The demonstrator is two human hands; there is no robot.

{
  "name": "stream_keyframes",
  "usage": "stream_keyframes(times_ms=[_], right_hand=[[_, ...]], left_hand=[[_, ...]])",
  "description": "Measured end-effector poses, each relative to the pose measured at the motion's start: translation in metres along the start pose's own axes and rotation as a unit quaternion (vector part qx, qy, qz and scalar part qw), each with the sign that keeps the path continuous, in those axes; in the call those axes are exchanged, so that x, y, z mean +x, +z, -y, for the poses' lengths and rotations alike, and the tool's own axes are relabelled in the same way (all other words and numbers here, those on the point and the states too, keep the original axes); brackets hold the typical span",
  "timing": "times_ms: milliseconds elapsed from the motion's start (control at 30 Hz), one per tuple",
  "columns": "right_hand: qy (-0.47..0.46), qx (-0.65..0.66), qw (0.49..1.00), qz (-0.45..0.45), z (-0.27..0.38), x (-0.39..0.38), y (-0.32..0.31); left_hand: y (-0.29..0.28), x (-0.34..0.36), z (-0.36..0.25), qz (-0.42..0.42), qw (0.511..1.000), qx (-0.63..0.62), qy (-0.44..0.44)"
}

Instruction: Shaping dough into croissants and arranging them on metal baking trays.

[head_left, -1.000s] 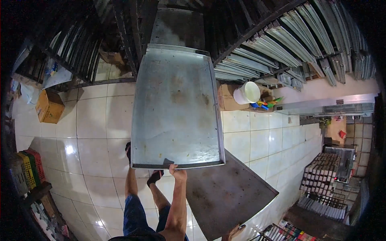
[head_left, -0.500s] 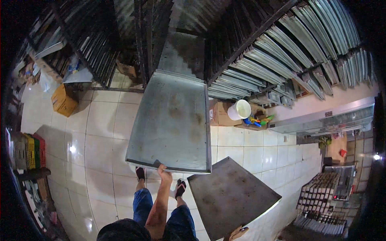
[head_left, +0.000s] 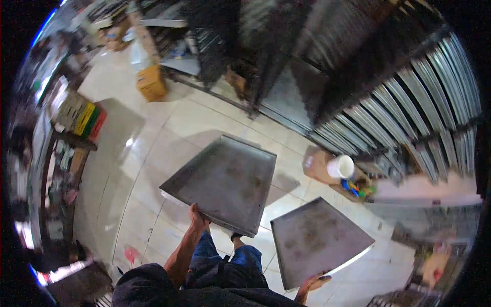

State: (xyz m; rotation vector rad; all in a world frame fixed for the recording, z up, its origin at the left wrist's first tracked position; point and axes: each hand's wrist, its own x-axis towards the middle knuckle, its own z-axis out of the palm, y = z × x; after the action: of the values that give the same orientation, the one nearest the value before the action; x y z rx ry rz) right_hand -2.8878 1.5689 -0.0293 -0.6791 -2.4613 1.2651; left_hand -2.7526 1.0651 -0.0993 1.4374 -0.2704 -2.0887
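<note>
My left hand (head_left: 197,216) grips the near edge of a large, shallow metal tray (head_left: 219,181), held out at centre over the tiled floor, its inside marked with brownish stains. My right hand (head_left: 313,281) holds a second stained metal tray (head_left: 319,238) by its lower edge, off to the right. The two trays are apart, with my legs and dark shorts below them. The fingers of both hands are partly hidden at the trays' rims.
Racks of metal trays (head_left: 399,117) run along the far and right sides. A cardboard box (head_left: 318,162) with a white bucket (head_left: 340,166) stands below. A yellow box (head_left: 151,83) stands at the far left. Coloured crates (head_left: 87,120) sit on a shelf along the left.
The left-hand tray has come away from the rack, down and toward me, and now appears over the floor. The view has turned leftward; the rack and bucket sit farther right in it.
</note>
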Motion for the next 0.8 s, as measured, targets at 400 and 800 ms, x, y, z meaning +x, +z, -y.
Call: stream_keyframes(times_ms=[400, 800], right_hand=[[-0.172, 0.043, 0.959, 0.219, 0.178, -0.105, 0.265], [-0.297, -0.006, 0.927, 0.231, 0.33, -0.329, 0.441]], left_hand=[[-0.133, -0.049, -0.207, -0.286, 0.936, -0.04, 0.202], [-0.176, 0.005, -0.551, -0.245, 0.847, -0.131, 0.453]])
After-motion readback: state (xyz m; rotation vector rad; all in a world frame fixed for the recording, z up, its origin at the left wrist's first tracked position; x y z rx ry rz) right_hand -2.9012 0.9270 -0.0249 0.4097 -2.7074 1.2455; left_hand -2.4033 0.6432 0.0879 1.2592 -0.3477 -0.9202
